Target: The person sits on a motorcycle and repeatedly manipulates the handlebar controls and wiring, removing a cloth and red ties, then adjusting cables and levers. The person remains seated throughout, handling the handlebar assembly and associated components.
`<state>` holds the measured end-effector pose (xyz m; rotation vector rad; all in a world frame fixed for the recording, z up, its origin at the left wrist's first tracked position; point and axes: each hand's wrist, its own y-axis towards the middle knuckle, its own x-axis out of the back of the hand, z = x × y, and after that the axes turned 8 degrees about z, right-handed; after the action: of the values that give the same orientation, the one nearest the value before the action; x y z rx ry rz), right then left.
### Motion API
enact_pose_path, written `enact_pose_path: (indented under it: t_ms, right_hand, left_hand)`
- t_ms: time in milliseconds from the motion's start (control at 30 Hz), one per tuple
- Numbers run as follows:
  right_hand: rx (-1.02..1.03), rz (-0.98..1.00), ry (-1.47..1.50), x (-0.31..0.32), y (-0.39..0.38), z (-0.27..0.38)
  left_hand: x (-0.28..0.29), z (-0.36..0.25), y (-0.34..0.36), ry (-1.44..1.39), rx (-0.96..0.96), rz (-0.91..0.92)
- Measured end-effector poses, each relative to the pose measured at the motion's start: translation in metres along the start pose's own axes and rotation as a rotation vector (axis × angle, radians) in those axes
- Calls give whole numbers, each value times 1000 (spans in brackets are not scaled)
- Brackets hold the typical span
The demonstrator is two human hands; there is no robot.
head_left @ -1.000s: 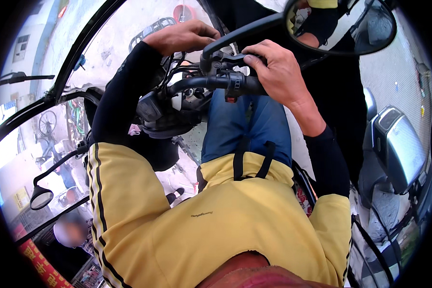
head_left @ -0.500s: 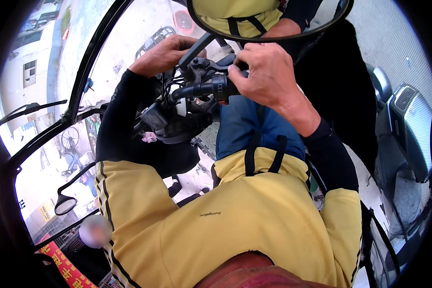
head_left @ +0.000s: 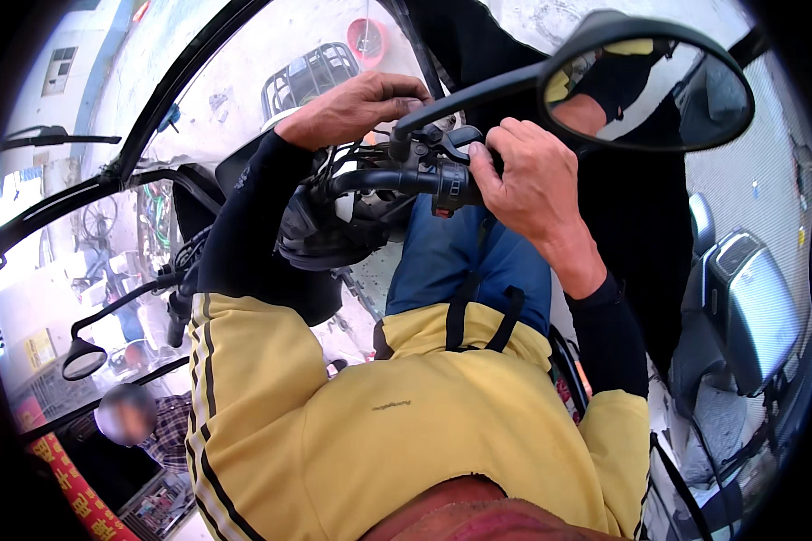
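My left hand [head_left: 356, 110] reaches over the handlebar [head_left: 383, 182]. Its fingers are pressed together against the lower stem of a black mirror [head_left: 483, 93]; the fingertips are partly hidden. My right hand [head_left: 534, 180] is curled at the bar's right end, beside the brake lever [head_left: 463, 137] and the switch block [head_left: 451, 187]. Thumb and forefinger bend toward each other there, and what lies under them is hidden. The mirror's oval head [head_left: 645, 83] stands out to the right, above my right hand. Cables [head_left: 334, 160] run beside the bar.
A black frame [head_left: 117, 171] curves along the left. Another small mirror [head_left: 84, 359] hangs there, and a person in a checked shirt [head_left: 167, 437] is below it. A grey-black scooter body [head_left: 753, 298] stands at the right. Ahead are a black rack [head_left: 307, 81] and a red basin [head_left: 367, 41].
The mirror has swung clockwise from the top of the view to the right, its stem now lying flatter. My left hand stays at the stem's lower end; my right hand has shifted lower.
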<state>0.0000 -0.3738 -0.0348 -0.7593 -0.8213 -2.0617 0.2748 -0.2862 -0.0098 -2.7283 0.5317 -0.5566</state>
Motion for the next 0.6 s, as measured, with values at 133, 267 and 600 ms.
enact_pose_path:
  t_ms: [133,267,600]
  right_hand:
    - [-10,117,151,6,5,8]
    - [-32,378,340,13,16,8]
    - [-107,613,662,5,36,7]
  left_hand:
    - [-3,7,-6,-77,-43,-15]
    - [-13,22,13,-123,-73,-72]
    - [-27,31,16,-192,-163,-184]
